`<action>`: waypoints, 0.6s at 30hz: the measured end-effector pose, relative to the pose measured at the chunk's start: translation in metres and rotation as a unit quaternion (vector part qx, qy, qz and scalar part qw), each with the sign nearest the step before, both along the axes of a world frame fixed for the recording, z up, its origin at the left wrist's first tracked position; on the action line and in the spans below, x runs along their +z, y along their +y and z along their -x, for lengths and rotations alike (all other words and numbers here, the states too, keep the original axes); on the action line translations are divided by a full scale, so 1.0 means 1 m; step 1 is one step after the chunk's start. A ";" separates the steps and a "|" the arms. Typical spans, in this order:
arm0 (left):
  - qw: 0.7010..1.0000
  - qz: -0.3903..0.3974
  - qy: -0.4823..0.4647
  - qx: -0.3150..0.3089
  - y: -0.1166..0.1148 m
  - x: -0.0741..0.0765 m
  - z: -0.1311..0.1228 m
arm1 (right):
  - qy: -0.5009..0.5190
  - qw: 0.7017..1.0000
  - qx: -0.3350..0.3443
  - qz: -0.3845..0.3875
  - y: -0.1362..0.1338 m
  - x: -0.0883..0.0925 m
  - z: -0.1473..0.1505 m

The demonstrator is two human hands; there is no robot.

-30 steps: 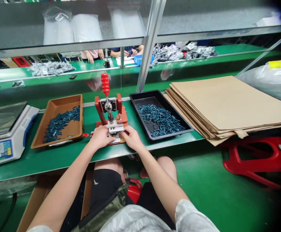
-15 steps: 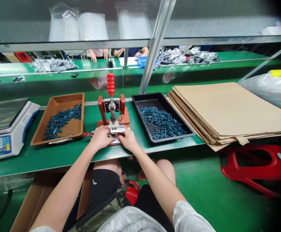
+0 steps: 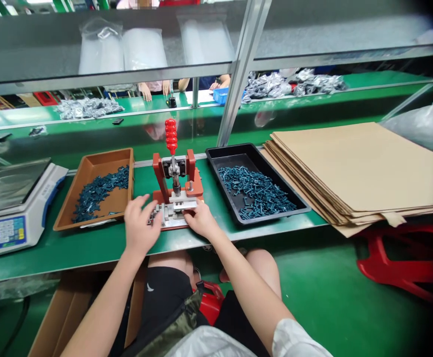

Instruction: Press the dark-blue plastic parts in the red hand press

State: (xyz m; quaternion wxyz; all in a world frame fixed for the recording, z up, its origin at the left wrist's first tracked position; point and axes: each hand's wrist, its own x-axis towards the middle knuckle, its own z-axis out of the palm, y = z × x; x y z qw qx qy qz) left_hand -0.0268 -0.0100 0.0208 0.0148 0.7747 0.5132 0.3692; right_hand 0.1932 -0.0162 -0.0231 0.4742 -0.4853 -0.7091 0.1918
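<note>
A toggle-clamp press [image 3: 177, 171] with reddish-brown uprights stands on the green bench, its red ribbed handle [image 3: 170, 136] pointing up. My left hand [image 3: 142, 225] is at the left end of the press's metal fixture [image 3: 171, 213], fingers apart and curved around the small side clamp, with nothing visible in them. At the fixture's right end, my right hand [image 3: 203, 218] has its thumb and fingers bent in against the metal block; whatever they pinch is hidden. A brown tray [image 3: 86, 171] of small dark blue parts [image 3: 99, 193] lies to the left, a black tray [image 3: 234, 156] of blue pins [image 3: 255, 193] to the right.
A weighing scale [image 3: 33, 213] sits at the far left. Stacked cardboard sheets [image 3: 353, 168] lie right of the black tray. A metal post [image 3: 238, 84] rises behind the press. Across the frame, a co-worker's hands [image 3: 145, 91] are at another bench. A red stool [image 3: 405, 263] stands at lower right.
My left hand has drawn back leftward from the fixture's front and its fingers have spread, uncovering the metal slide. My right hand stays at the block. The view has tilted slightly.
</note>
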 end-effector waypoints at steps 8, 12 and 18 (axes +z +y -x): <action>0.978 0.134 -0.155 -0.050 0.032 -0.006 -0.025 | 0.054 0.998 0.000 0.041 0.001 0.000 -0.002; 0.982 0.147 -0.020 -0.121 0.030 -0.007 -0.030 | 0.094 0.987 -0.020 0.130 0.008 -0.002 -0.007; 0.965 0.067 -0.246 -0.065 0.039 0.056 -0.043 | 0.110 0.974 0.037 0.194 0.013 -0.005 -0.013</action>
